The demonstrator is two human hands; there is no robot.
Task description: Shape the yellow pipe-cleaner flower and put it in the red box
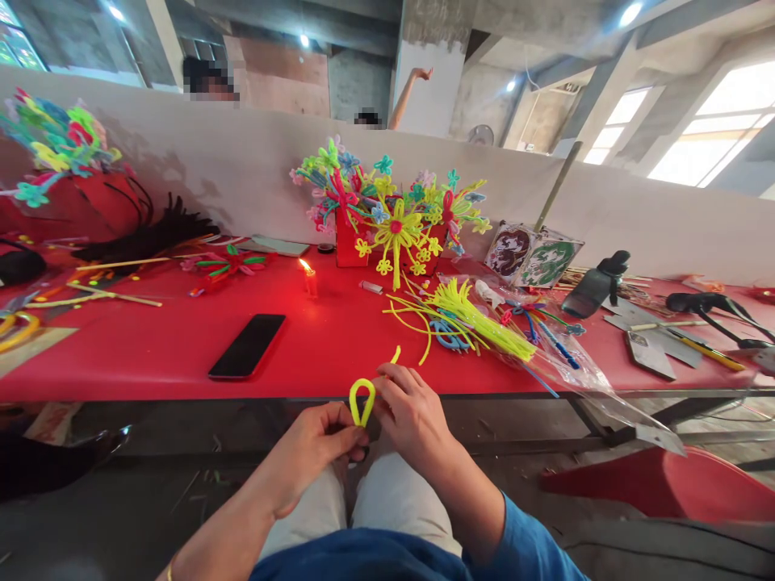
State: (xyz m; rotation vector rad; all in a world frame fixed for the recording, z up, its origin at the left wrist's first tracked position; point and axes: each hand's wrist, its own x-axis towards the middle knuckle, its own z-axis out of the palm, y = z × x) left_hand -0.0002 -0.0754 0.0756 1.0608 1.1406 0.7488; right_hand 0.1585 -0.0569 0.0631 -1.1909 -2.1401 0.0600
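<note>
Head view: the left hand (pixel 334 434) pinches a yellow pipe cleaner (pixel 353 397) between thumb and fingers at the base of its upright loop. The right hand (pixel 412 410) is closed on the same piece just beside the loop; a yellow end shows beyond its fingers. The loop is held at the near edge of the red table (pixel 330 347). From the loop, a phone (pixel 248 347) lies at 10 o'clock, a lit candle (pixel 311 284) stands at 11, flowers (pixel 396 227) at 12, and a yellow bundle (pixel 493 323) lies at 2.
</note>
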